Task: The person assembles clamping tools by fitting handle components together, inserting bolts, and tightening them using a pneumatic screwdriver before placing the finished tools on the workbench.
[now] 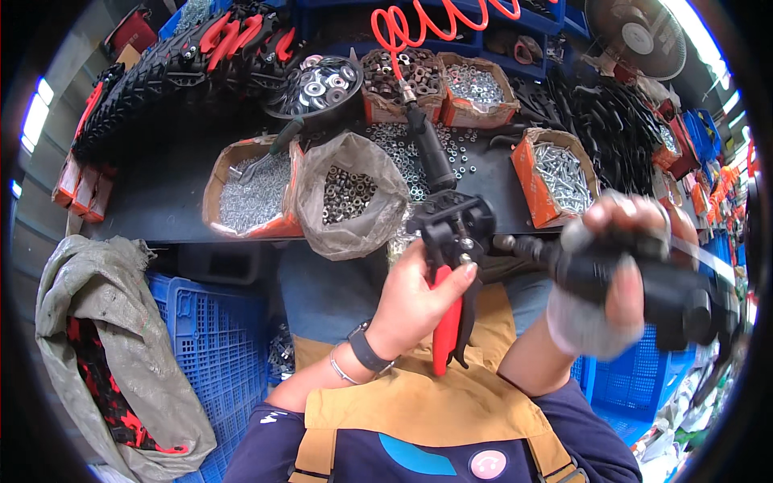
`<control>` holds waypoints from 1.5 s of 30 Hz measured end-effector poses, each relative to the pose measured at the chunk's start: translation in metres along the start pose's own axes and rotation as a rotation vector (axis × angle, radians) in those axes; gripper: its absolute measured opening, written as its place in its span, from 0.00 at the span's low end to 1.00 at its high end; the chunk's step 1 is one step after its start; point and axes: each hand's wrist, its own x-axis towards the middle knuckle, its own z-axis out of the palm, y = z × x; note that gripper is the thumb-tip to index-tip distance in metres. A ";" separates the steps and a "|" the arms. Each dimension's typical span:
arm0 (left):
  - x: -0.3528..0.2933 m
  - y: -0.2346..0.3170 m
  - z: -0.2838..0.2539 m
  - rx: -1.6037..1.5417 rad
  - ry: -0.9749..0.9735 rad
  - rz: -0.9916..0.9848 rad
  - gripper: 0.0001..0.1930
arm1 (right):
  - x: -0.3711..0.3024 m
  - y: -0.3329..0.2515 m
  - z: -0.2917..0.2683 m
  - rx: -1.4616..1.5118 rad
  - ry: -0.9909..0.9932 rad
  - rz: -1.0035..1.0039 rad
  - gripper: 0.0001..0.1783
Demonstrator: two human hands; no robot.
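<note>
My left hand [420, 291] is wrapped around a two-handled tool with a black head [456, 221] and a red handle [444, 338], held over my lap. Its thumb presses near a bolt on the head. My right hand [588, 326], in a pale glove with bare fingertips, grips a black power driver [675, 291]; both are smeared by motion. The driver's nose points left, its tip close beside the tool's head. Just beyond that head hangs a black air screwdriver [431, 149] on a red coiled hose [451, 30].
Across the dark bench stand a carton of small screws [251, 197], a plastic bag of nuts [350, 197], a carton of bolts [562, 179] and a bowl of washers [320, 87]. Loose nuts [463, 153] lie between them. Black-and-red parts [153, 88] pile at left. Blue crates [213, 346] flank my legs.
</note>
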 end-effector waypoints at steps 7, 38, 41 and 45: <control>-0.002 0.001 -0.010 -0.448 0.147 -0.018 0.15 | 0.019 0.151 -0.087 -1.231 -0.039 0.482 0.27; 0.007 0.037 -0.047 0.598 0.243 0.165 0.20 | 0.037 0.024 0.029 0.106 0.030 0.294 0.39; 0.003 0.037 -0.038 0.529 0.213 0.153 0.19 | 0.033 0.016 0.028 0.087 -0.035 0.255 0.38; -0.002 0.028 -0.033 0.433 0.170 0.173 0.20 | 0.022 0.012 0.028 0.076 -0.156 0.190 0.37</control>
